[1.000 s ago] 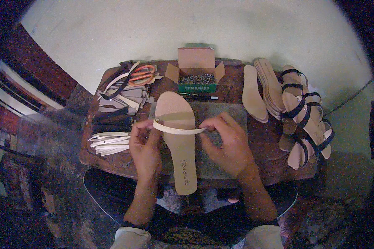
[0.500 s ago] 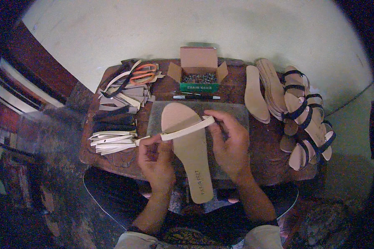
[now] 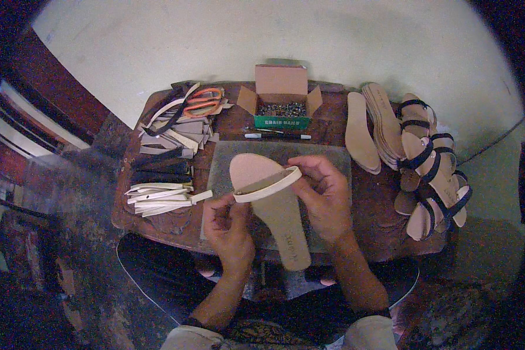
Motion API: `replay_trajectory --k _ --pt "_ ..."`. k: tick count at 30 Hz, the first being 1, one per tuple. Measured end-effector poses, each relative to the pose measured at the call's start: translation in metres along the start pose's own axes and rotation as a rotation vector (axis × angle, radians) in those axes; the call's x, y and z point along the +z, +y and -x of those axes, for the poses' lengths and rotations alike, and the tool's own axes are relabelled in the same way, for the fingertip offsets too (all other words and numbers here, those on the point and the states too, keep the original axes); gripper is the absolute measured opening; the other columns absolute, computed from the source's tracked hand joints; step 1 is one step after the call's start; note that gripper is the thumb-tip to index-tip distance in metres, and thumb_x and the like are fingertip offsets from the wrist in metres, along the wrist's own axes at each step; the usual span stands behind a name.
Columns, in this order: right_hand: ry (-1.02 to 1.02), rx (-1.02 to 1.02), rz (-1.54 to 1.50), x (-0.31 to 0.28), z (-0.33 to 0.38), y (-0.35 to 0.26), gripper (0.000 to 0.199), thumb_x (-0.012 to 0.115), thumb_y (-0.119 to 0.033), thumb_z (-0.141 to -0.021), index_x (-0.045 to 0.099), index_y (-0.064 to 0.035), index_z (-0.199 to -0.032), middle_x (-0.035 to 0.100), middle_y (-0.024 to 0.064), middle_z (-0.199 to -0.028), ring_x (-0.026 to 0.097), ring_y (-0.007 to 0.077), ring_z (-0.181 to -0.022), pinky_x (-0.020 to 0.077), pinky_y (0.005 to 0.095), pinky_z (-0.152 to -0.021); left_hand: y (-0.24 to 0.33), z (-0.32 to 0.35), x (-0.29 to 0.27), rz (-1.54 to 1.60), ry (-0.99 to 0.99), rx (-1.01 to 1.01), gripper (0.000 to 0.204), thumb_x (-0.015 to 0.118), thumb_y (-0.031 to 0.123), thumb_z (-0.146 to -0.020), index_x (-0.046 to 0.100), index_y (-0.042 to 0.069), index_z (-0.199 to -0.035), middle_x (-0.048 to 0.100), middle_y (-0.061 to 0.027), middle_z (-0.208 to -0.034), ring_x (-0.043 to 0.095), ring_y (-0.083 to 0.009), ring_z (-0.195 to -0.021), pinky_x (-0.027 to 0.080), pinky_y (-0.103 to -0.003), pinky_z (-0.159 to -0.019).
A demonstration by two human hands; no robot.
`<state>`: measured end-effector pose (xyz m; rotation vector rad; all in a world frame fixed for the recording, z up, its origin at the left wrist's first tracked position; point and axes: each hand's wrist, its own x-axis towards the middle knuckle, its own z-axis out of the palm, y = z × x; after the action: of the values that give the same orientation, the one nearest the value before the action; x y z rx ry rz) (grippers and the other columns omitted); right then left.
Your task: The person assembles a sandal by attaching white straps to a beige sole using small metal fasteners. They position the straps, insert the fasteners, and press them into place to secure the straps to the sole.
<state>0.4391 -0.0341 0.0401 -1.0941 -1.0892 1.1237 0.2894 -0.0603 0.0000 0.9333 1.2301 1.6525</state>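
Note:
A beige sandal insole [image 3: 284, 224] is held in the air in front of me, its rounded toe end tilted away. Across its forepart arches a narrow cream strap [image 3: 269, 189], standing off the surface at the middle. My left hand [image 3: 232, 232] is closed, its thumb and fingers pinching the strap's left end against the insole's edge. On the other side, my right hand [image 3: 322, 201] pinches the strap's right end at the opposite edge. Whether the strap ends tuck under the insole is hidden by my fingers.
A grey mat [image 3: 221, 154] lies on the dark wooden table [image 3: 379, 227]. Behind it are a marker [image 3: 277, 136] and an open box of nails [image 3: 281, 121]. Cream straps [image 3: 160, 198] and orange-handled scissors [image 3: 204, 100] lie left; stacked insoles [image 3: 384, 125] and dark-strapped sandals [image 3: 440, 181] sit right.
The insole has tilted, its heel end moving up and to the right. The strap now bows higher above it. My left hand has shifted slightly right.

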Motion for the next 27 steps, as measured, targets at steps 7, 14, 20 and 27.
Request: replay_trajectory --k 7,14,20,27 --pt "0.007 -0.082 0.168 -0.013 -0.005 -0.007 0.023 0.064 -0.005 -0.084 0.057 -0.0013 -0.106 0.065 0.0067 -0.098 0.061 0.0138 -0.091 0.0471 0.0272 -0.083 0.032 -0.018 -0.038 0.011 -0.395 -0.135 0.033 0.066 0.007 -0.081 0.055 0.001 -0.112 0.06 -0.0111 -0.109 0.058 -0.019 -0.1 0.047 -0.033 -0.09" --pt "-0.142 -0.096 0.192 0.004 0.003 -0.01 0.018 0.064 -0.005 -0.084 0.059 -0.0016 -0.1 0.065 0.0066 -0.095 0.061 0.013 -0.09 0.0474 0.0269 -0.083 0.079 -0.057 -0.013 -0.294 -0.736 -0.214 0.032 0.07 0.017 -0.082 0.062 0.002 -0.109 0.065 -0.0071 -0.102 0.06 -0.0143 -0.094 0.047 -0.029 -0.084" --pt "-0.166 -0.024 0.28 0.0 0.001 -0.007 0.018 0.067 -0.007 -0.083 0.061 -0.0015 -0.099 0.066 0.0063 -0.093 0.062 0.0137 -0.09 0.0484 0.0276 -0.082 0.073 -0.059 -0.002 -0.327 -0.811 -0.296 0.029 0.068 0.016 -0.084 0.063 0.002 -0.109 0.067 -0.0072 -0.097 0.061 -0.0127 -0.088 0.048 -0.027 -0.078" --pt "-0.178 0.085 0.262 -0.002 -0.002 0.004 0.017 0.069 -0.007 -0.081 0.063 -0.003 -0.096 0.066 0.006 -0.094 0.063 0.0142 -0.089 0.0494 0.029 -0.081 0.046 -0.054 -0.012 -0.322 -0.769 -0.231 0.024 0.065 0.019 -0.088 0.064 0.003 -0.106 0.066 -0.005 -0.09 0.061 -0.0102 -0.081 0.049 -0.025 -0.071"
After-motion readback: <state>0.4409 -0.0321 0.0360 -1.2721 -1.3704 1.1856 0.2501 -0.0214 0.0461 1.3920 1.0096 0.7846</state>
